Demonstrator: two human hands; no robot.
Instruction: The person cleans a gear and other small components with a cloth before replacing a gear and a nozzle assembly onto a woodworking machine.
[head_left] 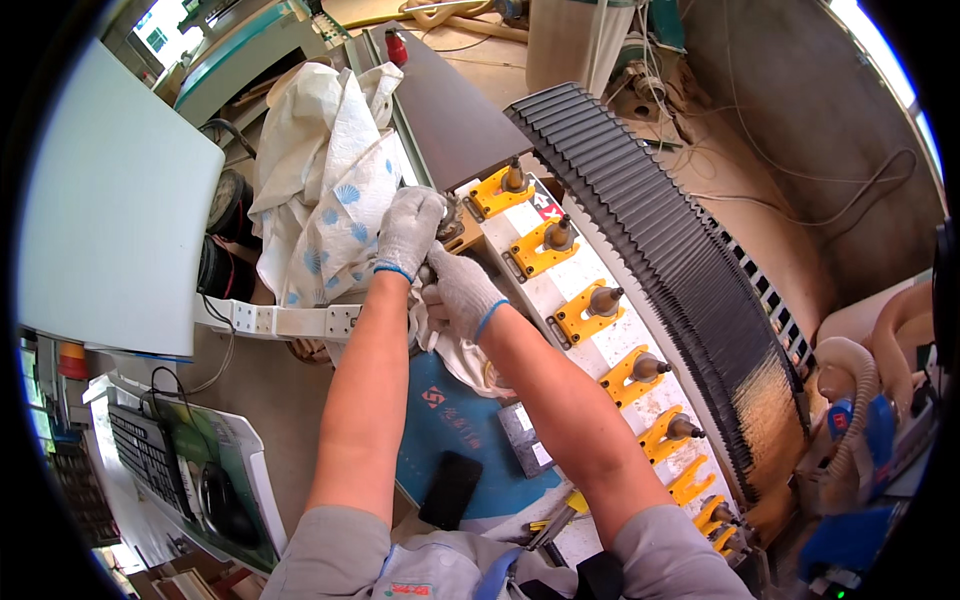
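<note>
My left hand (411,230), in a grey-white knit glove with a blue cuff, is closed beside a dark round metal part (451,222) at the near end of the row of tool holders. Just below and to the right, my right hand (466,296), gloved alike, has its fingers curled in. The two hands touch near the fingertips, and whatever they grip is hidden. A crumpled white cloth (463,362) hangs below my right hand. Yellow tool forks (541,250) line the white rail to the right, several with a cone-shaped tool holder (559,234) in them.
Left of my hands lies a large white sheet with blue shells (330,215). A black ribbed bellows cover (660,240) runs along the right. Below sit a phone (451,490), a small grey box (524,440) and a yellow-handled tool (562,515). A keyboard (150,455) stands lower left.
</note>
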